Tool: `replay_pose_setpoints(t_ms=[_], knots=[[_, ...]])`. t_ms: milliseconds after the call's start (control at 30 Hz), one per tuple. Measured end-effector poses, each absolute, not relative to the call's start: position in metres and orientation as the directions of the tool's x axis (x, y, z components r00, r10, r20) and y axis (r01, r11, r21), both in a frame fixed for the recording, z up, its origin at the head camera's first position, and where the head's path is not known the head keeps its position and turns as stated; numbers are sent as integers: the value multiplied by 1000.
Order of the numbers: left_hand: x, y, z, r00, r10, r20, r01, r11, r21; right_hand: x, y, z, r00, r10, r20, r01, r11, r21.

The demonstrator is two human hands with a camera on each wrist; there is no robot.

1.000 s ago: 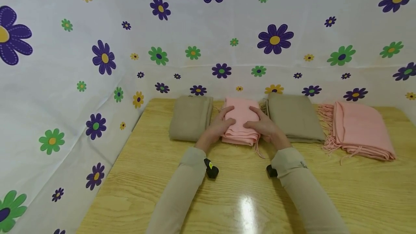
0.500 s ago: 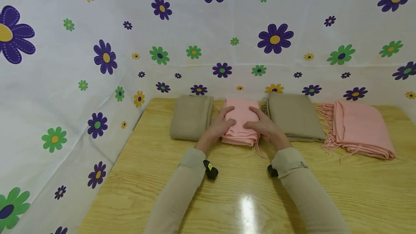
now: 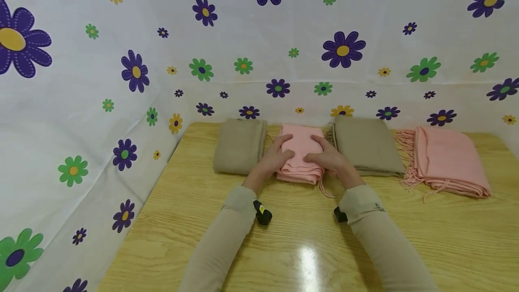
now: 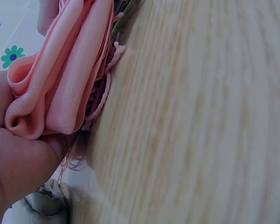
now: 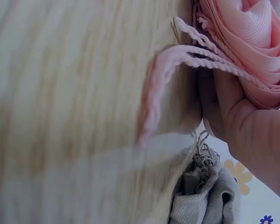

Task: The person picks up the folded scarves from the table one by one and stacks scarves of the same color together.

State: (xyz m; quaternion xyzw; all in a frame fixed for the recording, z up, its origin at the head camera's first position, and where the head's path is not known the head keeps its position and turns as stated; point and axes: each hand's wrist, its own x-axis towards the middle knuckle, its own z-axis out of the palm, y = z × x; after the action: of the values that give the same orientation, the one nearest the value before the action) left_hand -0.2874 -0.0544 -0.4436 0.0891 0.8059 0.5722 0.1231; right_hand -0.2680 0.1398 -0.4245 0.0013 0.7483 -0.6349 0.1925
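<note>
At mid-frame, the left hand (image 3: 274,157) and the right hand (image 3: 333,158), half curled, grip opposite sides of the folded pink cloth (image 3: 302,143). It lies between them, neither nearer, its long axis pointing to the frame's top.

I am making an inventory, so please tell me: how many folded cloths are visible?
4. In the head view, from left: a khaki cloth, a pink cloth, a second khaki cloth and a second pink cloth. Any hidden underneath cannot be seen.
</note>
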Motion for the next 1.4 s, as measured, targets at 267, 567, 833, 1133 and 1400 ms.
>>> replay_pose_setpoints(t_ms=[267,567,833,1133,1400], knots=[[-283,-57,-440,-948,304,-88,12,314,949,-263,138,-423,-929,-229,-289,241,218,-946],[-280,-60,-441,-939,327,-102,-4,288,958,-259,141,-422,-932,-232,-279,198,322,-926],[-276,-62,-443,-935,338,-105,-6,283,959,-253,139,-423,-933,-227,-279,206,296,-933],[-274,-62,-443,-938,335,-91,11,289,957,-248,137,-423,-935,-218,-280,212,288,-934],[-273,-64,-447,-938,341,-66,49,317,947,-242,136,-423,-934,-225,-277,221,246,-944]])
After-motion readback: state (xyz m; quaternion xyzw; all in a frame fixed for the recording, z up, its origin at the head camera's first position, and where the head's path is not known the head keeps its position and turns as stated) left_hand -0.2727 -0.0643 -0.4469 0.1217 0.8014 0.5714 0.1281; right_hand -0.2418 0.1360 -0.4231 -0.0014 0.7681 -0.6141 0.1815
